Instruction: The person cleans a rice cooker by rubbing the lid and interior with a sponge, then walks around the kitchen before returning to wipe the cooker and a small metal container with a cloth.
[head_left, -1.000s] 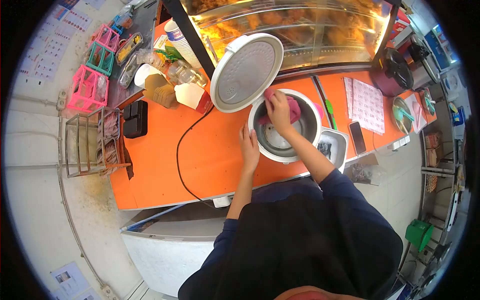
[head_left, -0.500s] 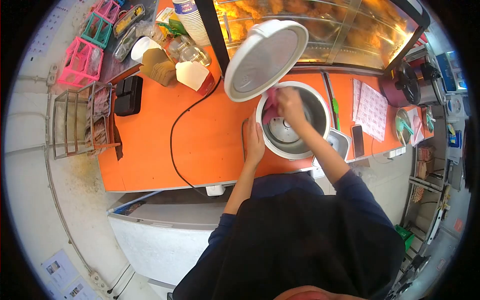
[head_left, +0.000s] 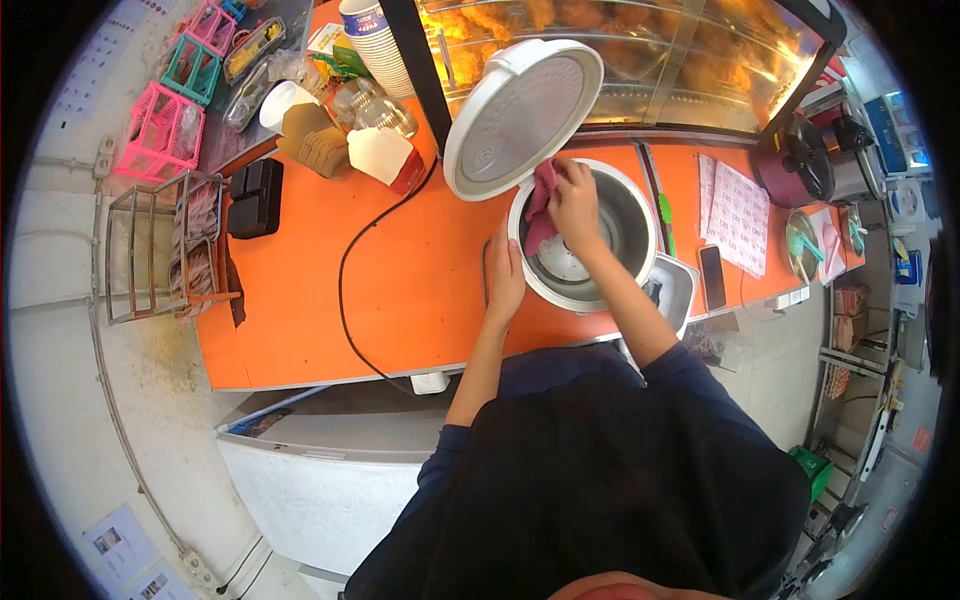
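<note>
A round cooker (head_left: 637, 215) with a white rim and a grey metal inside stands on the orange counter (head_left: 400, 290). Its pale lid (head_left: 525, 115) is raised at the back left. My right hand (head_left: 573, 207) is closed on a pink cloth (head_left: 542, 210) against the inner left side of the cooker. Flat against the cooker's outer left side rests my left hand (head_left: 505, 275), its fingers extended and holding nothing. Part of the cooker's bottom is hidden by my right hand and the cloth.
Behind the cooker is a lit glass food cabinet (head_left: 620, 60). A metal tray (head_left: 680, 285) and a phone (head_left: 712, 277) lie to the right. A black cable (head_left: 343, 270), a black box (head_left: 255, 198) and a wire rack (head_left: 150, 250) are left.
My right hand has shifted slightly left with the pink cloth, closer to the cooker's inner wall. My left hand stays at the outer side. The view has shifted a little.
</note>
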